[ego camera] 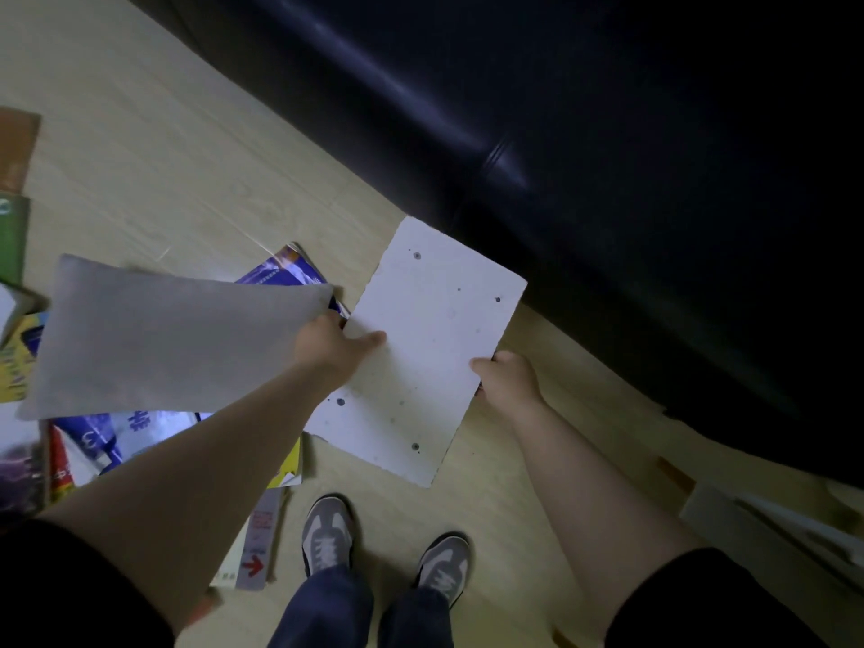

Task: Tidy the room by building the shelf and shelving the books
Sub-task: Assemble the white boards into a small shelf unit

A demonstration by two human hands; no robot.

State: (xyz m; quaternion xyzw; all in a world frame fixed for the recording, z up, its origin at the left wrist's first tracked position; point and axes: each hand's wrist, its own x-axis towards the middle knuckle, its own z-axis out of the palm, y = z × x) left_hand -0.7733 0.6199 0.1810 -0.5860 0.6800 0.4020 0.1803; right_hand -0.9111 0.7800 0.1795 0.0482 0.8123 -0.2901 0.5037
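**Item 1. White panel** (435,329): flat shelf board w/ several drilled holes, held roughly level above the floor (187,156) betw. both hands, just beside the dark sofa (654,180).

**Item 2. Left hand** (334,343): thumb on top of the white panel's left edge, fingers hidden beneath, so a pinch grip.

**Item 3. Right hand** (507,381): thumb on top at the panel's right edge, fingers curled under it. Same pinch, opp. side.

**Item 4. Grey panel** (173,339): second board, blurred, its corner meeting the left hand. It looks carried by that hand too, but the hold itself can't be made out.

**Item 5. Books** (93,437): loose heap on the floor at left, partly under the grey panel, covers lying every which way. A few more are scattered along the left edge and near the shoes (327,535).

**Item 6. Pale boards** (771,530): more flat pieces on the floor at lower right, near the sofa (prob. further shelf parts, too dim to be sure).

**Status, as judged:** early stage.
- No built shelf anywhere in view. The panels are separate, w/ no joints made.
- No fixings or tools are visible.
- Every book seen is unshelved.

**Left to do:**
- Join the boards.
- Stand the unit up.
- Gather the heap and shelve it, i.e. approx. the whole job.
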